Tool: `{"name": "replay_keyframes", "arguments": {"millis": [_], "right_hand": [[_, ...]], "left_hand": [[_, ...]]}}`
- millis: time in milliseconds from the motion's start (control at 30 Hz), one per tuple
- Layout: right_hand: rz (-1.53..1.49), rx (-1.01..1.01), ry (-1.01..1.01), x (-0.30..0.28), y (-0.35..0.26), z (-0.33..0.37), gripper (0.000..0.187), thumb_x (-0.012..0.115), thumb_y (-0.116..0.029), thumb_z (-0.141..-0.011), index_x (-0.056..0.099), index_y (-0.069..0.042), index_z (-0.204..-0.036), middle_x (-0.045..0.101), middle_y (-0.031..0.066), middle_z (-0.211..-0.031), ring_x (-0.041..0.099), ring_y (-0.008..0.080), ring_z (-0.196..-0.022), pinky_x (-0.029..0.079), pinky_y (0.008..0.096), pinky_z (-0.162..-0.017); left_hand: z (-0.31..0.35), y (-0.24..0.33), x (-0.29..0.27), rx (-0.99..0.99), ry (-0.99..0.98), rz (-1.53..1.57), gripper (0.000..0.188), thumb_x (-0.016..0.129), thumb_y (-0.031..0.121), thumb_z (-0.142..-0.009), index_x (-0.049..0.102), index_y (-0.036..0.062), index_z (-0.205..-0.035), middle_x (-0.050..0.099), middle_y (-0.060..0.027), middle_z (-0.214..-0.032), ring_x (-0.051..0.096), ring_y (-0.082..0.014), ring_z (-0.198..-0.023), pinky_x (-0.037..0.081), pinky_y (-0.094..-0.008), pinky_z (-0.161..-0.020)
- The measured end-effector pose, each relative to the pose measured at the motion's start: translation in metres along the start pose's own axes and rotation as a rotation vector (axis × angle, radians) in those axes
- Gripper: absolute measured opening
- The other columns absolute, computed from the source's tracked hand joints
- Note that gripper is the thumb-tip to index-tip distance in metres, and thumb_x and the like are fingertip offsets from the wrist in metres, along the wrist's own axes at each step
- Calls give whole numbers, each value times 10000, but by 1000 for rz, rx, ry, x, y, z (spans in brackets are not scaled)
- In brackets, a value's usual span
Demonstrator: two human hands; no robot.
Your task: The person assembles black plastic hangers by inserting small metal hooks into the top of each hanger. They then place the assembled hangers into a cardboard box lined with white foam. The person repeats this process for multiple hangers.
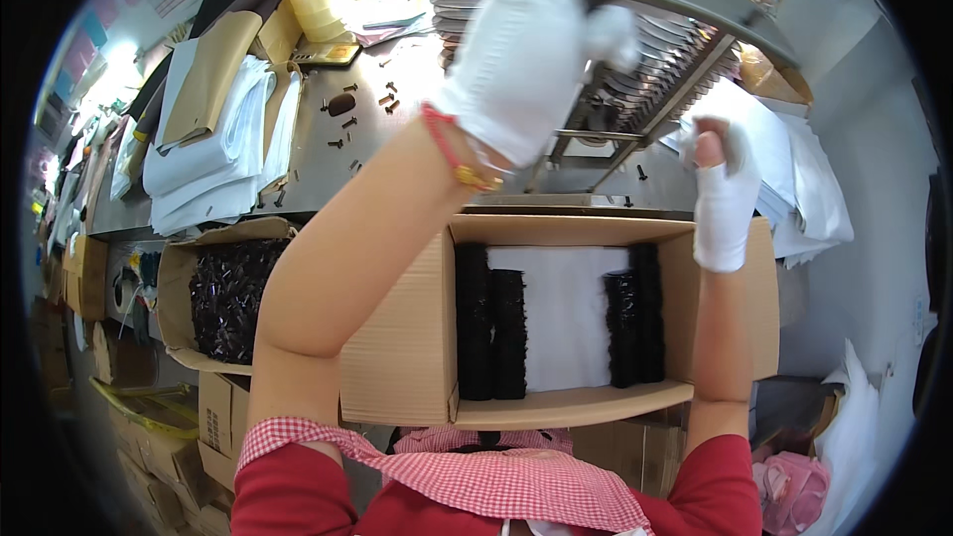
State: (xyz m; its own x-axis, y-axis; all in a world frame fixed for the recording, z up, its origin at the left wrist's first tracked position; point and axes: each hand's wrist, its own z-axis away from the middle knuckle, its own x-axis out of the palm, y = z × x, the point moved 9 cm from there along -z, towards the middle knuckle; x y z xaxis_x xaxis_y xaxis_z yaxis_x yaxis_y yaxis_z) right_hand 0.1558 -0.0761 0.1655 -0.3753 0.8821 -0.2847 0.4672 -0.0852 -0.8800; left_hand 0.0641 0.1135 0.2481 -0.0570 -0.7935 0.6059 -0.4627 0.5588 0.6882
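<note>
An open box (571,403) is holding black bundles (475,323); beyond it a rack (663,52) is standing, partly hidden by the left hand (531,50). Beyond its right end the right hand (728,194) is hovering, blur leaving both hands' finger grip impossible to tell. Screws (385,100) are lying beyond its left flap (397,337).

One gloved left hand (531,55), one gloved right hand (726,201) and one metal rack (657,89) are in view. One large cardboard box (402,337) holds four black rows (508,333); one smaller cardboard box (178,308) holds black pieces (230,293) beyond counting. Screws (349,123) number at least eight.
</note>
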Motion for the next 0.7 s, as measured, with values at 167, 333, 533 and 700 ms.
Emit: {"name": "replay_keyframes", "arguments": {"millis": [167,333,533,700], "right_hand": [[-1043,147,-508,65,-23,-73,739,238,-581,-1047,487,65,-1304,584,235,-1268,520,383,-1250,384,526,-1118],[-834,367,-199,65,-20,-105,419,401,-326,-1048,547,33,-1206,677,171,-1084,622,302,-1116,433,474,-1081],[-736,-48,-517,37,-44,-83,427,446,-295,-1046,565,38,-1285,699,150,-1149,618,281,-1181,418,444,-1098],[-550,127,-270,14,62,-40,525,714,-258,-921,525,-8,-1342,597,68,-1312,541,211,-1233,395,389,-1076]], "left_hand": [[-4,-22,-57,32,194,-10,267,414,206,-1034,622,43,-1078,623,-12,-905,334,-98,-601,395,-311,-666],[-31,-39,-87,-90,173,91,297,438,281,-1040,572,36,-1141,593,-34,-878,451,-122,-664,444,-309,-677],[-13,-15,-65,-33,-119,-631,396,492,355,-1001,587,42,-1223,643,-54,-997,548,-165,-854,458,-353,-872],[-9,-54,-166,-22,-317,-2005,465,690,426,-821,703,98,-1150,683,-115,-1135,632,-275,-1048,495,-412,-928]]}}
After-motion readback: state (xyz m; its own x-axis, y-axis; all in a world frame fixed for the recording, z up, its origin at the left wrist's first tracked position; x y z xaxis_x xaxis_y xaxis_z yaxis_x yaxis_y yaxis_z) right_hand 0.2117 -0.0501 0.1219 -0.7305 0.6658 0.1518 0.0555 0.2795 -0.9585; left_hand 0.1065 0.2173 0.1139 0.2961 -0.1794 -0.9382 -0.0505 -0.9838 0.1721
